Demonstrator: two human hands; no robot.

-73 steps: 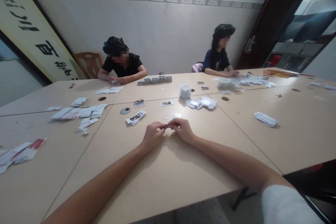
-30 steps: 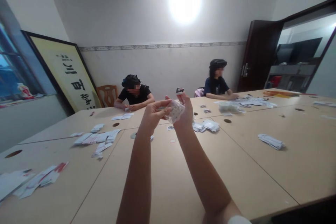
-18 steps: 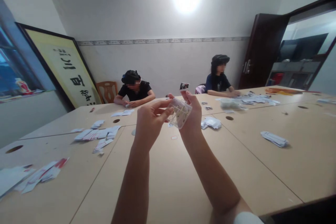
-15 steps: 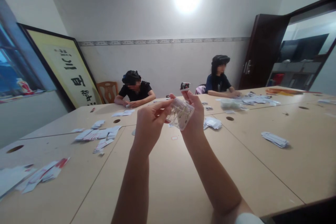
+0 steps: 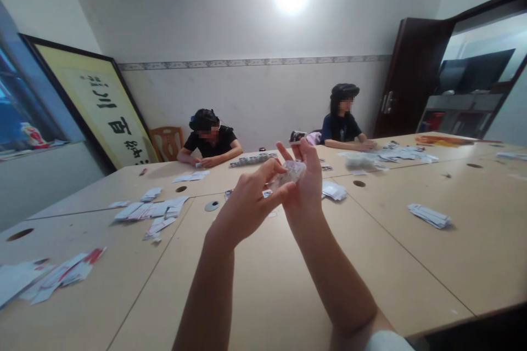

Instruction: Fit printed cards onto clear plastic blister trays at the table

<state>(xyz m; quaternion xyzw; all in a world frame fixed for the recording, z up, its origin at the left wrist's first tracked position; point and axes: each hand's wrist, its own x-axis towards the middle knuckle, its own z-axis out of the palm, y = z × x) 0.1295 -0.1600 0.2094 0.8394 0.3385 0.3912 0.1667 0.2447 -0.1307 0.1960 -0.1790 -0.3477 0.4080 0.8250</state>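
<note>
Above the table, a small clear plastic case [image 5: 291,171] is gripped between my two hands. My left hand [image 5: 251,194] has its thumb and fingers closed on the near left side of the case. It lies against the palm of my right hand [image 5: 309,178], whose fingers curl around its far side. At the fingertips of that same hand sits a small black, white and red printed piece [image 5: 297,136]. What lies inside the case is hard to make out, and my fingers cover part of it.
A row of small printed clear packs [image 5: 253,159] lies beyond my hands. White paper slips [image 5: 154,209] are spread at left; a stack of strips [image 5: 429,216] lies at right. Two people [image 5: 212,140] [image 5: 345,123] sit across the table. Round holes [image 5: 359,184] pierce the tabletop.
My left hand has moved right and turned over the case, its thumb now across the near side. The case has tilted flatter in my right hand, and the packs behind show.
</note>
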